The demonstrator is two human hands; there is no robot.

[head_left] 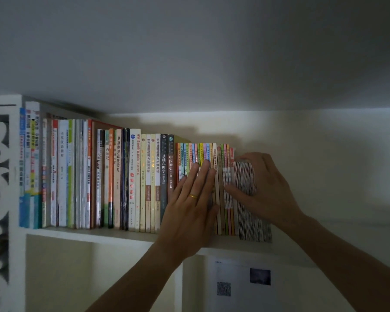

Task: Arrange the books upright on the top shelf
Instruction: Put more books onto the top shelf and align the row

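White top shelf [122, 236] carries upright books [144, 183]. Left hand [190, 200] presses flat on spines; right hand [260, 185] grips thin booklets [248, 199] at the unsupported row end. Releasing them may let them topple outward beyond the right hand.

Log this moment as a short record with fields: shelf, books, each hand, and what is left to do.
shelf: top shelf of a white bookcase, row of books standing upright from its left end
left hand: left hand, ring on one finger, flat with straight fingers against the thin colourful spines
right hand: right hand grips a bundle of thin booklets at the row's right end
bundle state: leaning slightly, foot splayed right
left to do: stand the bundle straight against the row
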